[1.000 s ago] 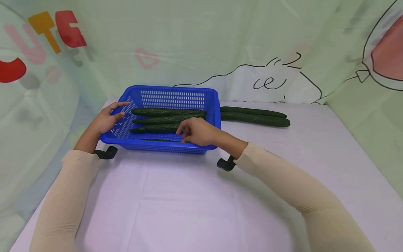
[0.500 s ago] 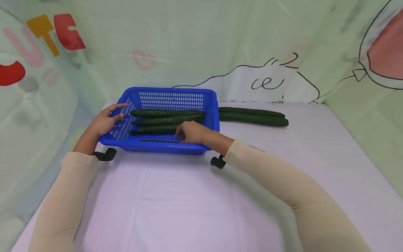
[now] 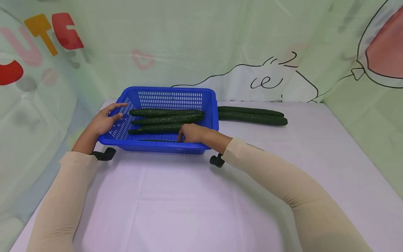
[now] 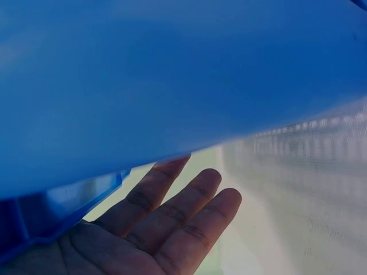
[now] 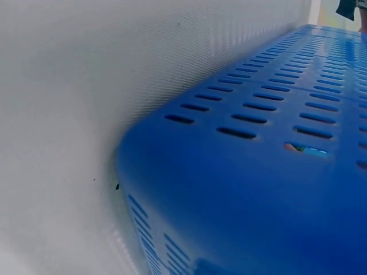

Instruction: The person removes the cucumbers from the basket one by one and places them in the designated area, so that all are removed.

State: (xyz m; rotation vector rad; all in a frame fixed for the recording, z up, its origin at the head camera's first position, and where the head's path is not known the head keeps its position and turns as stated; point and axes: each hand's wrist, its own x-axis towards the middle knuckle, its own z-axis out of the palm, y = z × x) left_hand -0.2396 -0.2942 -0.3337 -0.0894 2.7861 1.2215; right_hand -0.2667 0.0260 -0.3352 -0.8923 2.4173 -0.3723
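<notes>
A blue slotted plastic basket (image 3: 170,95) stands on the table. Three dark green cucumbers (image 3: 157,120) lie side by side in it, and a thin strip of another cucumber (image 3: 154,140) shows behind the front wall. My left hand (image 3: 104,120) rests at the basket's left rim, thumb and index finger on top. In the left wrist view its other fingers (image 4: 192,215) are straight beneath the rim. Over the front right wall reaches my right hand (image 3: 193,133), its fingers bent down and holding the frontmost cucumber; their tips are hidden. The right wrist view shows mainly the basket's outer wall (image 5: 229,183).
Two more cucumbers (image 3: 252,117) lie on the table just right of the basket. A pale cloth (image 3: 176,203) covers the table. Printed curtains (image 3: 204,42) hang behind and at both sides. A black wrist mount (image 3: 216,161) sits under the right forearm.
My right hand has shifted slightly left and lower into the basket, its fingers now further behind the front wall. The left hand and the basket stay in place.
</notes>
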